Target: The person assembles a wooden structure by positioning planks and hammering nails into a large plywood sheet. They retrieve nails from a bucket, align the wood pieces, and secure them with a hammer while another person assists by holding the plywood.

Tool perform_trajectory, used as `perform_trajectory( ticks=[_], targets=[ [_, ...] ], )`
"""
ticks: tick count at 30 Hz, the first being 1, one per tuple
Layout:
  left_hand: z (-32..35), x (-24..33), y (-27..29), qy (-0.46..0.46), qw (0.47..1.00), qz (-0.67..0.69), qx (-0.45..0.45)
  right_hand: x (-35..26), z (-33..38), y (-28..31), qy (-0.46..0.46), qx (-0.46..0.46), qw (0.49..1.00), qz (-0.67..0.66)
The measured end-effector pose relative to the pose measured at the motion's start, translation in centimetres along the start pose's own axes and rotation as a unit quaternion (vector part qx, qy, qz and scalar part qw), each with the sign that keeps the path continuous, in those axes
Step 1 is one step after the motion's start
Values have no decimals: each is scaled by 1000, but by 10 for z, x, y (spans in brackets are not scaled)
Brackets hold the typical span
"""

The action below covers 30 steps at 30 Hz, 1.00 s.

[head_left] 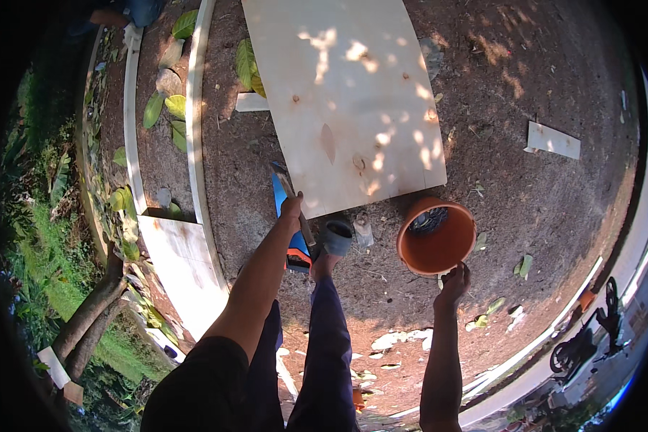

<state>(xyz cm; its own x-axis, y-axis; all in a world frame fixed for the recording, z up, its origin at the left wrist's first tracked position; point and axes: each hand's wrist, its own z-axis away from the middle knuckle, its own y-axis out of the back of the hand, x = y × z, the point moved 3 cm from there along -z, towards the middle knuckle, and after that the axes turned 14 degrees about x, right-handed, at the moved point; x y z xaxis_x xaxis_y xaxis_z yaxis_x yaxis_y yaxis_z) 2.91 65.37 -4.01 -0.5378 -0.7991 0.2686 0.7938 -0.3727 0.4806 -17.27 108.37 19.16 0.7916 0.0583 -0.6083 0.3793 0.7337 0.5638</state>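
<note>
Two hands work over bare dirt. The left hand [291, 207] is closed around what seems a wooden-handled tool [300, 216] beside the pale plywood sheet [345, 93]. The right hand [455, 279] pinches the near rim of the round orange plastic bucket [436, 237].

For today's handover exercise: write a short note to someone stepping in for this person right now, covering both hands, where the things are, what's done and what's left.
Left hand: gripping a saw with a blue blade, pointing down by the plywood sheet.
Right hand: on the near rim of the orange bucket, which stands on the soil beside the sheet.
Done: no cut visible in the sheet.
Left: cannot tell from this view.
</note>
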Motion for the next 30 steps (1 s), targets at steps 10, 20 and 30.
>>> perform_trajectory(
  ticks=[10, 20, 30],
  targets=[
    [156, 57, 30, -157, 982, -90, 49, -13, -45, 19, 30, -8, 998, 53],
    [213, 162, 187, -194, 970, -75, 127, -4, 13, -6, 108, -65, 991, 47],
    [209, 281, 332, -246, 965, -54, 72, -1, 97, -46, 165, -160, 963, 139]
  ],
)
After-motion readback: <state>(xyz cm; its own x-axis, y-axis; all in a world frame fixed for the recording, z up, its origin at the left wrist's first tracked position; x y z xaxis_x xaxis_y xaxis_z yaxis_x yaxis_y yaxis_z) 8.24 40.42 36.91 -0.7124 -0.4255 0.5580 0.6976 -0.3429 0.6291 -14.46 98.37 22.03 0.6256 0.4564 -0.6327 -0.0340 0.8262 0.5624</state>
